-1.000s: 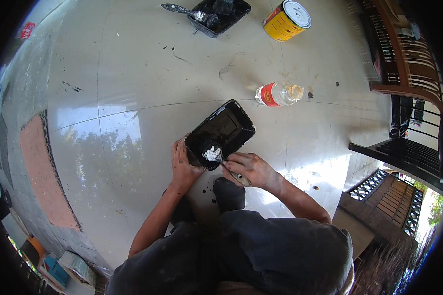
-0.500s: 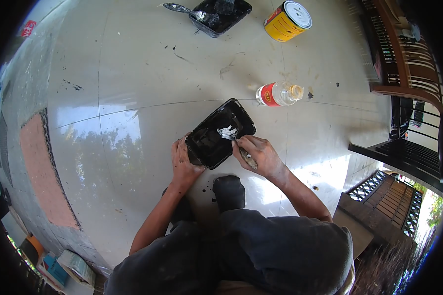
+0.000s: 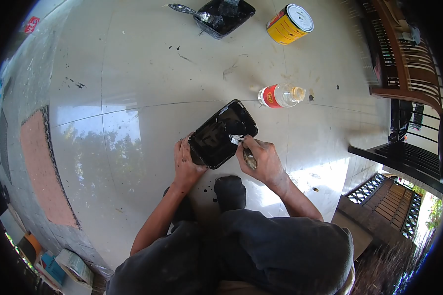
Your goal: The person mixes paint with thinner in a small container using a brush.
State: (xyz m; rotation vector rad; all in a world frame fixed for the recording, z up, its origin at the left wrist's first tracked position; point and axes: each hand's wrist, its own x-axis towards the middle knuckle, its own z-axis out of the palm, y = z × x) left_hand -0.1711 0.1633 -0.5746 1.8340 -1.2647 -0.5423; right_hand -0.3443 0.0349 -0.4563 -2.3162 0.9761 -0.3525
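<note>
Being gripped along its lower-left end by the left hand point(image 3: 188, 164), a black rectangular tray point(image 3: 221, 132) is being held at a slant in front of the person's legs point(image 3: 280, 241); whether it is also being supported by the floor point(image 3: 157, 59) cannot be told. The left fingers are being wrapped closely around that end, with dark smudges being shown on the skin. By the right hand point(image 3: 262, 158), a paintbrush point(image 3: 250, 158) is being held in a narrow, closed grasp by its stained handle, and its pale, metallic-looking front part is being angled over the right side of the tray; its tip cannot be made out clearly. Dark, glossy patches are being shown across the tray's inside. Beyond the tray, to the right, a clear bottle point(image 3: 285, 95) with a red label is being borne by the floor, as is a yellow tin point(image 3: 286, 30) with a pale lid farther off. Near the top, a second black tray point(image 3: 226, 25) is being crossed at its left rim by another brush point(image 3: 184, 9). At the far left, a pinkish panel point(image 3: 48, 169) is being supported by the floor.
</note>
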